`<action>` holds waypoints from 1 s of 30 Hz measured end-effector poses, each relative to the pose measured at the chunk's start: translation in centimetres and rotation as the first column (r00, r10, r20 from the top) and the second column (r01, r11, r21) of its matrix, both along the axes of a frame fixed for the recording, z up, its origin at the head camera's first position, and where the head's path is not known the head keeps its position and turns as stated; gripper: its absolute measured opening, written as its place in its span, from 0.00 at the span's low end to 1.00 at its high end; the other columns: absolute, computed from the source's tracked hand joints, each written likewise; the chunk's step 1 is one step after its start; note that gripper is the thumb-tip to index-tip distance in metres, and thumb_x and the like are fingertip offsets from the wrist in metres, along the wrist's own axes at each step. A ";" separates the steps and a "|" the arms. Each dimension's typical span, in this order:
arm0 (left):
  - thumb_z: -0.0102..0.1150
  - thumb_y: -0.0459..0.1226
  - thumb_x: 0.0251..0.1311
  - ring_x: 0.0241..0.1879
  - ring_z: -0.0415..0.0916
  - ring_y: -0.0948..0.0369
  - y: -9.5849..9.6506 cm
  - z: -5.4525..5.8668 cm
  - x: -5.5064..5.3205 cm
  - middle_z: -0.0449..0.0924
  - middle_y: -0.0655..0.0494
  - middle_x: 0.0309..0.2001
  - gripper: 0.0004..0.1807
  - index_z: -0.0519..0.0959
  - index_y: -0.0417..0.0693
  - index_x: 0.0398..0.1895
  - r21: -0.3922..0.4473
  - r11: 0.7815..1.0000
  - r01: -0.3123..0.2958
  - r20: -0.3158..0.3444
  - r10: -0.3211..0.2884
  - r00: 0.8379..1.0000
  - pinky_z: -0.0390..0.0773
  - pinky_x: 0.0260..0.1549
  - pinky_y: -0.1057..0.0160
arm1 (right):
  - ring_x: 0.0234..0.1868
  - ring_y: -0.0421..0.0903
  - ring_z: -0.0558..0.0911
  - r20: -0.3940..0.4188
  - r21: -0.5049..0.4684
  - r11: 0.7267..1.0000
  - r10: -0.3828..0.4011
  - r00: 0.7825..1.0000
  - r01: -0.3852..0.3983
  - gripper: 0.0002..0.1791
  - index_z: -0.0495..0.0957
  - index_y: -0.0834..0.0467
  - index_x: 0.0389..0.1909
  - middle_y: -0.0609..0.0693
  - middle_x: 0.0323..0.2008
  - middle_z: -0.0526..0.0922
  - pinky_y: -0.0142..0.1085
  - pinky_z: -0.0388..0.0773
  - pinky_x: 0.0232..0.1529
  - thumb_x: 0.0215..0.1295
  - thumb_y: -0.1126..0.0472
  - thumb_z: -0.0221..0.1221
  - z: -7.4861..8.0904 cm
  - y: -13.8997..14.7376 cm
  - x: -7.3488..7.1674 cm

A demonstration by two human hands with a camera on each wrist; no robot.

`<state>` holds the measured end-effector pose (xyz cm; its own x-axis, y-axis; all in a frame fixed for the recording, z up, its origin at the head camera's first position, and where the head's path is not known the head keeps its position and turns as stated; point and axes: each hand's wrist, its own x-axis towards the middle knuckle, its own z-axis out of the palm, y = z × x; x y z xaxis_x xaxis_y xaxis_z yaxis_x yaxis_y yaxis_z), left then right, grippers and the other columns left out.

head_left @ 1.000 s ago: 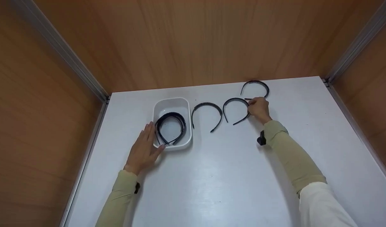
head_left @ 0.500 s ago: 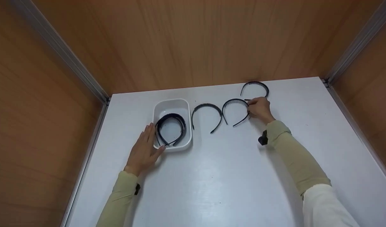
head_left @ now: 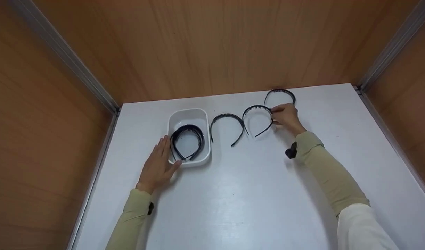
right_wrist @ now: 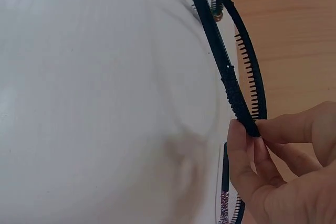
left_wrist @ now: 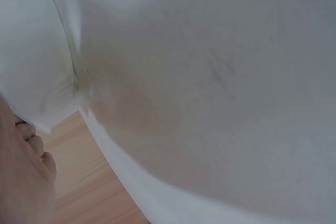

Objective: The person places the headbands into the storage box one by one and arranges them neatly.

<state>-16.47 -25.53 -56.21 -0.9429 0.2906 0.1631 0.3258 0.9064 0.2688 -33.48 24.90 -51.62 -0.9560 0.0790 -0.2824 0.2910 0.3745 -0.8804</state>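
Observation:
A black toothed headband (head_left: 257, 107) is pinched at its right side by my right hand (head_left: 287, 118). In the right wrist view the thumb and fingers grip the headband (right_wrist: 218, 40) near its bend, held off the white surface. My left hand (head_left: 156, 166) rests with straight fingers along the left side of a white plastic bin (head_left: 207, 152), its thumb at the front rim. Several dark headbands (head_left: 188, 127) lie stacked inside the bin. Part of the left hand (left_wrist: 23, 171) shows beside the bin's white wall in the left wrist view.
Another toothed headband (head_left: 228, 115) lies just right of the bin. Behind my right hand a further headband (head_left: 281, 91) lies near the back edge, partly hidden. Wooden panels (head_left: 233, 45) wall the white table (head_left: 229, 208) at the back and both sides.
My right hand has lifted the pinched headband slightly off the table and shifted it a little to the left. The left hand stays at the bin.

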 end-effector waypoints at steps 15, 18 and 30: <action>0.48 0.63 0.78 0.88 0.38 0.50 0.1 0.3 0.0 0.41 0.45 0.88 0.52 0.42 0.41 0.88 -0.019 1.000 -0.009 0.005 0.009 1.000 0.44 0.87 0.52 | 0.54 0.50 0.86 -0.021 -0.086 0.994 0.072 0.997 -0.074 0.20 0.82 0.66 0.63 0.61 0.58 0.81 0.40 0.90 0.54 0.73 0.68 0.64 2.4 -1.4 1.0; 0.47 0.64 0.78 0.88 0.38 0.51 0.1 0.2 -0.1 0.41 0.46 0.88 0.52 0.41 0.41 0.88 -0.018 1.000 -0.011 0.004 0.011 1.000 0.44 0.87 0.52 | 0.53 0.49 0.86 -0.038 -0.099 0.991 0.085 0.996 -0.088 0.19 0.82 0.67 0.62 0.62 0.58 0.82 0.41 0.90 0.54 0.72 0.69 0.64 2.9 -1.8 1.0; 0.51 0.61 0.77 0.87 0.41 0.48 0.5 0.4 -0.4 0.43 0.43 0.88 0.52 0.44 0.38 0.87 -0.002 1.000 0.012 -0.031 -0.012 0.999 0.47 0.86 0.49 | 0.53 0.49 0.86 -0.049 -0.144 0.982 0.120 0.991 -0.126 0.19 0.82 0.68 0.62 0.63 0.59 0.82 0.37 0.91 0.49 0.73 0.70 0.63 4.2 -3.3 1.5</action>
<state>-16.88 -25.02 -55.82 -0.9339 0.3019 0.1916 0.3446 0.9029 0.2570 -31.94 21.60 -47.44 -0.9667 -0.0797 -0.2433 0.2138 0.2717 -0.9383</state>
